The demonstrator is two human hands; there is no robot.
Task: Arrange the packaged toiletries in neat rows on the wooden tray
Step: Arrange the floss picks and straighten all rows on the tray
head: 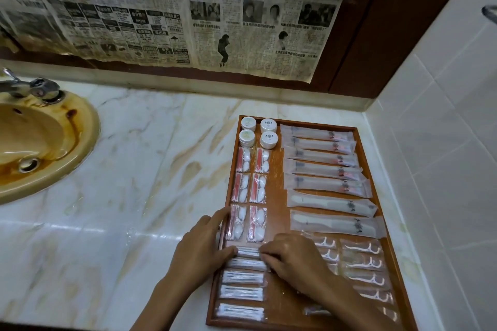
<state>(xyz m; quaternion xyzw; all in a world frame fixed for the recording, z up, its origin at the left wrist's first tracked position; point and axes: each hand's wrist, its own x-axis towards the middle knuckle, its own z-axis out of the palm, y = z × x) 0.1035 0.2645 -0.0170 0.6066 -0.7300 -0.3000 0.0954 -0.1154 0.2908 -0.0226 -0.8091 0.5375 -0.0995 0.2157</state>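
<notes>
Cotton swab packet [248, 252] lies at the wooden tray's [277, 185] near-left column, print unreadable. Your left hand [199, 247] and right hand [293, 258] pinch its two ends, fingers curled, index of the left on the tray's rim.

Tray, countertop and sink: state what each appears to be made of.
Tray: seemingly wood, reddish-brown with a smooth, faintly glossy finish; grain streaks show.
Countertop: probably polished marble or a lookalike; pale with tan veining and bright reflections.
Sink: likely glazed ceramic, yellowish and shiny, with brown stains.
</notes>
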